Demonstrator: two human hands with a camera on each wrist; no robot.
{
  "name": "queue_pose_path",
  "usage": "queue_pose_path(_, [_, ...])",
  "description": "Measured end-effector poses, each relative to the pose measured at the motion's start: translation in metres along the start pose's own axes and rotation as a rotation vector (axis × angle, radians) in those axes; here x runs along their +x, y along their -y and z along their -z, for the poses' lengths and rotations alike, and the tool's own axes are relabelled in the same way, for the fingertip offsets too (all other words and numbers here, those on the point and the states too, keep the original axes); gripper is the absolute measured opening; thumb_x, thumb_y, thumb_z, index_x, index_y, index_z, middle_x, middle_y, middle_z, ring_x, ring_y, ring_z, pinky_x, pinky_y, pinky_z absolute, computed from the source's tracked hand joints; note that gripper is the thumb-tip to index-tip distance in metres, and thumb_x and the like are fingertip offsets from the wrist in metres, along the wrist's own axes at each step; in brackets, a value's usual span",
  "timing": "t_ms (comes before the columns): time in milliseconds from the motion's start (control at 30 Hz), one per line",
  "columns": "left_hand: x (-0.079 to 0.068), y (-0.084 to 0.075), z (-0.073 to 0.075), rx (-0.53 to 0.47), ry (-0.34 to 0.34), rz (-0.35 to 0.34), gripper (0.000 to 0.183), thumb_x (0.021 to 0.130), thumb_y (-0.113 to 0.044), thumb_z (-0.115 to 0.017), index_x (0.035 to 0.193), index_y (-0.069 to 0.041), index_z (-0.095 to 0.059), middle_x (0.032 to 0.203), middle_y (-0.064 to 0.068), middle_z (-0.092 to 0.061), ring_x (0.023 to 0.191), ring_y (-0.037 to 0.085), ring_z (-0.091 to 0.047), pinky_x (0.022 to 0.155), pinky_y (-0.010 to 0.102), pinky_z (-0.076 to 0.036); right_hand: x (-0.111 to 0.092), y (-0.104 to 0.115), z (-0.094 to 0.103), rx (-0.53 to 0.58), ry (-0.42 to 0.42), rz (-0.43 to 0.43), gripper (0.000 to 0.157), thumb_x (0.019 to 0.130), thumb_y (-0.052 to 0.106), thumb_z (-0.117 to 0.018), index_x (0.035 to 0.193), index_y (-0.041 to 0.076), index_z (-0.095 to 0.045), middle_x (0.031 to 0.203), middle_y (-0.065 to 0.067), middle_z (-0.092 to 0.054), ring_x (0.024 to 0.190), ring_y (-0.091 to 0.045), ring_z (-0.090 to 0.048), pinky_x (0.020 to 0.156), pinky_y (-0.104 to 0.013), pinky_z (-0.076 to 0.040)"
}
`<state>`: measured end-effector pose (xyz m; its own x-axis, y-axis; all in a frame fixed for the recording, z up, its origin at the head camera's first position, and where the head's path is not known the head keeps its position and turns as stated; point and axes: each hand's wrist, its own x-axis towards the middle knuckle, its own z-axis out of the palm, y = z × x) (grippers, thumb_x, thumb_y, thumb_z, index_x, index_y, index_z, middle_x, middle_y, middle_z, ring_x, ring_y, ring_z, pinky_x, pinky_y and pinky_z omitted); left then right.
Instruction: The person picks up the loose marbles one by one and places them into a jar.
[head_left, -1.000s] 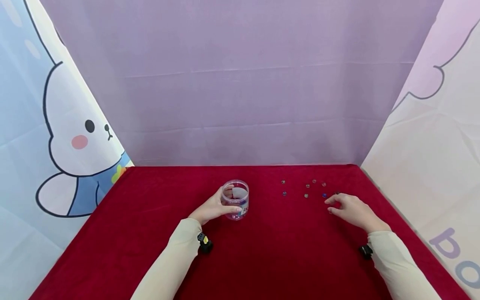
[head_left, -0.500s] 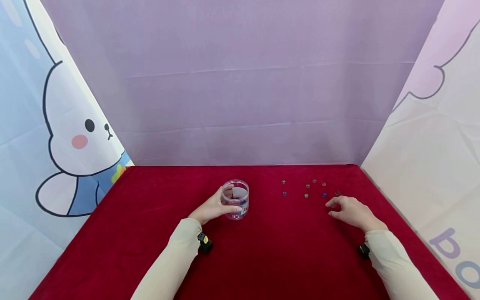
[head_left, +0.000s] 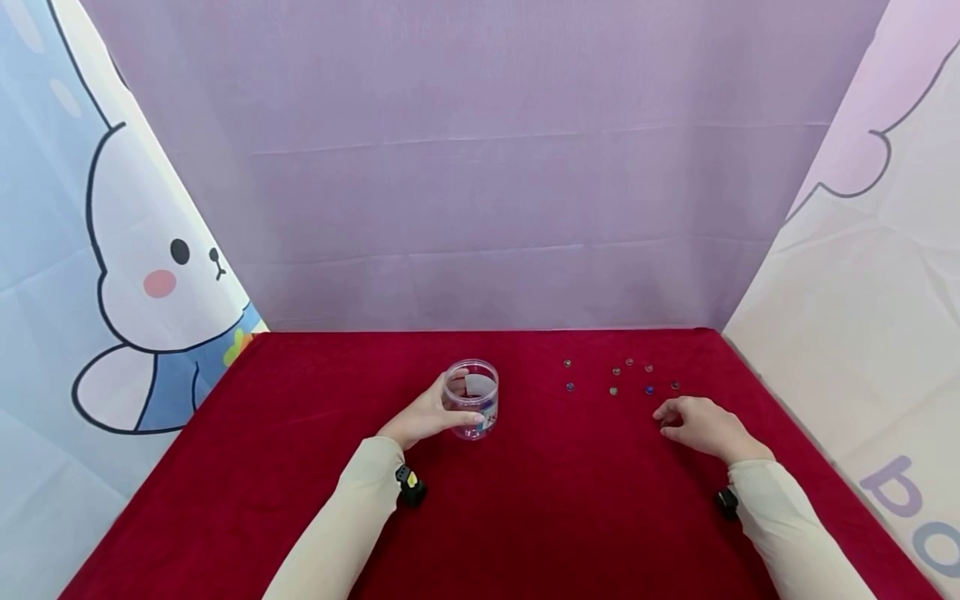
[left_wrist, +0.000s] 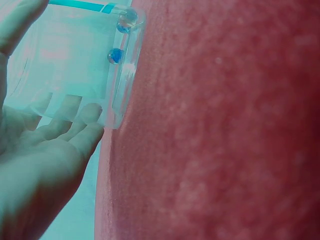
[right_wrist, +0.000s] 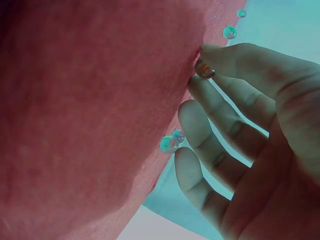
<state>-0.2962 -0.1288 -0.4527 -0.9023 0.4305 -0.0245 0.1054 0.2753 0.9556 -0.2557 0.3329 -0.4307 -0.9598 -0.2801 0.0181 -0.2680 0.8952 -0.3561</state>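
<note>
My left hand (head_left: 427,415) grips a clear plastic jar (head_left: 489,402) that stands upright and lidless on the red cloth. Thumb and fingers wrap its near left side. Inside, low at its base, the left wrist view shows a blue marble (left_wrist: 115,56) and a clear one with colour in it (left_wrist: 128,18). Over on the right, my right hand (head_left: 705,427) is low over the cloth. Between its thumb and fingertips the right wrist view shows an orange-brown marble (right_wrist: 205,69), pinched close to the cloth; the other fingers are spread loosely. In the head view the fingers hide this marble.
Several glass marbles lie scattered beyond the right hand, among them a blue marble (head_left: 649,390), a greenish one (head_left: 613,391) and a dark one (head_left: 675,386). The red cloth (head_left: 525,517) covers the table. A purple curtain (head_left: 480,167) hangs behind it.
My right hand has drawn slightly back toward me, its fingertips closing on a marble, and the dark marble behind it now shows fully. The left hand and the jar stay put.
</note>
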Motion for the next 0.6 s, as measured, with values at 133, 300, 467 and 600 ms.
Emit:
queue_pose_path(133, [0.0004, 0.0007, 0.0001, 0.001, -0.003, -0.004, 0.093, 0.084, -0.032, -0.084, 0.156, -0.014, -0.027, 0.137, 0.006, -0.051, 0.124, 0.023, -0.050, 0.100, 0.046, -0.046, 0.0007, -0.0003, -0.0017, -0.006, -0.002, 0.001, 0.019, 0.087, 0.010, -0.075, 0.105, 0.009, -0.074, 0.097, -0.002, -0.069, 0.092, -0.025, -0.064, 0.078, -0.052, -0.053])
queue_pose_path(300, [-0.0002, 0.0019, -0.0002, 0.006, -0.003, -0.002, 0.093, 0.084, -0.033, -0.083, 0.156, -0.014, -0.026, 0.138, 0.007, -0.049, 0.125, 0.024, -0.049, 0.100, 0.046, -0.046, 0.0014, -0.0022, -0.0024, -0.011, -0.010, 0.013, 0.015, 0.087, 0.008, -0.074, 0.103, 0.009, -0.074, 0.093, -0.001, -0.069, 0.088, -0.023, -0.064, 0.077, -0.051, -0.053])
queue_pose_path(467, [0.0003, 0.0022, 0.0001, 0.004, 0.001, -0.004, 0.093, 0.084, -0.033, -0.083, 0.156, -0.014, -0.026, 0.138, 0.007, -0.050, 0.125, 0.024, -0.049, 0.100, 0.046, -0.046, 0.0021, -0.0035, -0.0015, -0.013, -0.011, 0.016, 0.015, 0.088, 0.009, -0.074, 0.102, 0.009, -0.074, 0.093, -0.001, -0.069, 0.088, -0.023, -0.064, 0.077, -0.051, -0.053])
queue_pose_path(600, [0.0012, 0.0021, 0.0005, 0.000, 0.003, -0.002, 0.093, 0.084, -0.032, -0.083, 0.155, -0.014, -0.026, 0.137, 0.007, -0.051, 0.124, 0.023, -0.050, 0.100, 0.046, -0.046, 0.0028, -0.0033, -0.0004, -0.016, -0.013, 0.026, 0.014, 0.088, 0.009, -0.073, 0.102, 0.009, -0.074, 0.095, -0.002, -0.069, 0.090, -0.024, -0.065, 0.078, -0.051, -0.053])
